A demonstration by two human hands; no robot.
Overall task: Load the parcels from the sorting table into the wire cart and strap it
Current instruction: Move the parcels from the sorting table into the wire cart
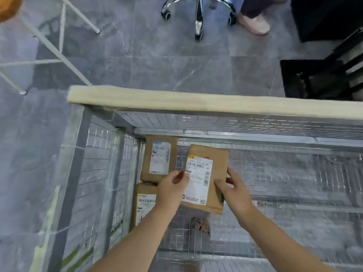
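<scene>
Both forearms reach down into the wire cart (275, 126). The left hand (172, 186) pinches the left edge of a brown cardboard parcel (218, 173), with the thumb at the edge of its white shipping label (197, 181) and the fingers curled. The right hand (234, 190) grips the parcel's right edge, thumb across the top face and fingers wrapped round the side. The parcel sits label up inside the cart, left of the cart's middle; whether it touches the mesh floor cannot be told.

Two more labelled boxes lie flat along the cart's left wall. The nearer box (144, 205) is partly hidden by the left forearm. The farther box (159, 159) is in the cart's far left corner, just beside the held parcel. A pale padded rail (196, 101) caps the cart's far side.

Beyond the cart lie grey floor tiles (157, 65) with a chrome chair base (198, 16) and a pink shoe (254, 24). White table legs (59, 46) stand off the cart's far left corner, and a black mat (294, 75) off its far right.
</scene>
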